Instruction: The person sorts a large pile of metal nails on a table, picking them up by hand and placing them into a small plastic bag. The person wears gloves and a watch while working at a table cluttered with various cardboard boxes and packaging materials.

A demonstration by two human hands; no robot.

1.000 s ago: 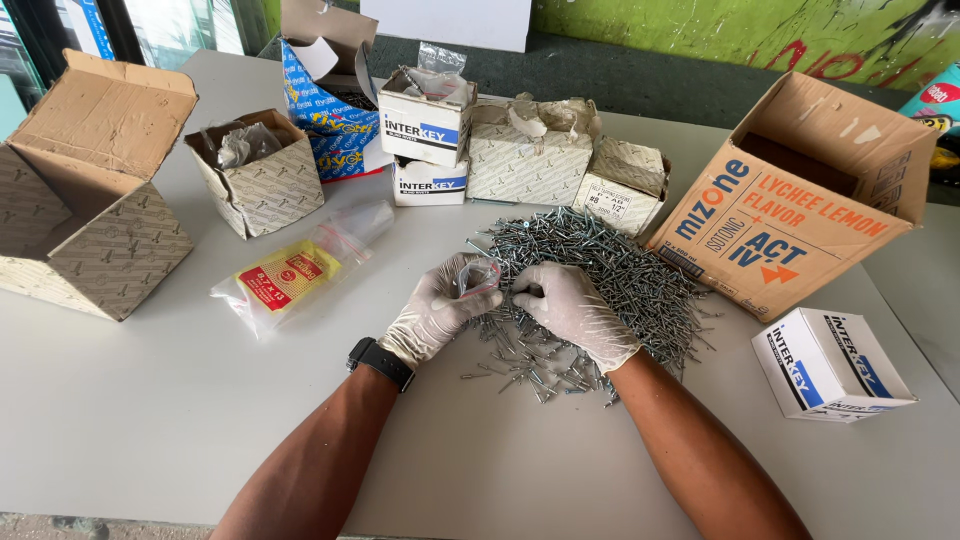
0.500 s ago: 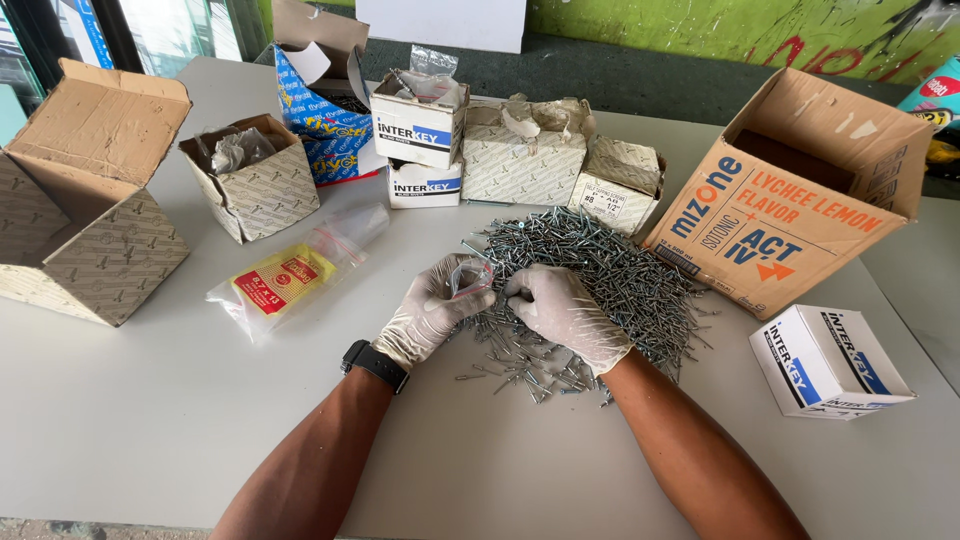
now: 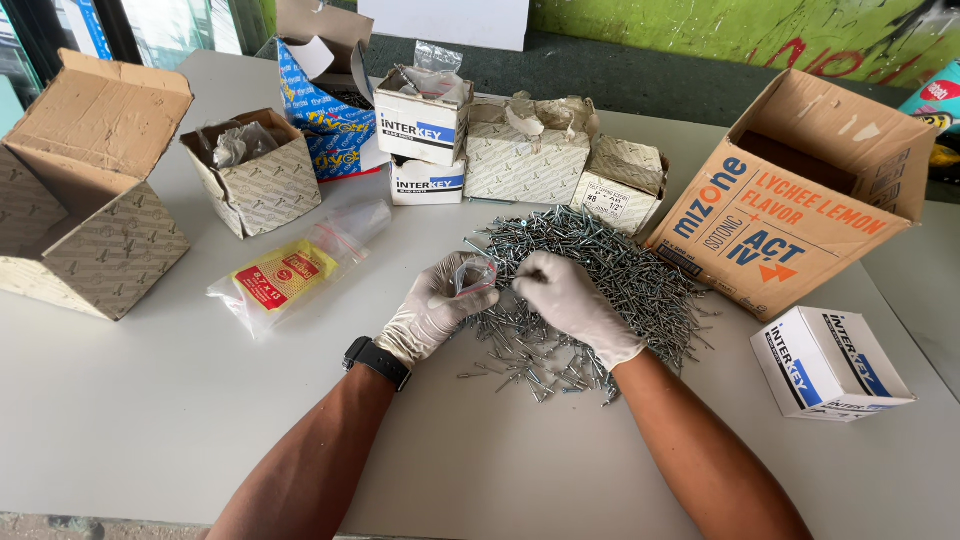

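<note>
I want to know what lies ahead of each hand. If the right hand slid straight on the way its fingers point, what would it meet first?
The right hand points up-left toward the left hand, which pinches a small clear bag. It would probably meet that bag and those fingertips first, though depth is hard to judge.

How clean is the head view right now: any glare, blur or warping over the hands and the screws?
Head view: soft, even daylight with faint shadows; left hand and right hand sharp, no motion blur; pile of screws glints slightly without washing out; clear plastic bag shows mild sheen; wide-angle lens bends the table edges outward.
</note>
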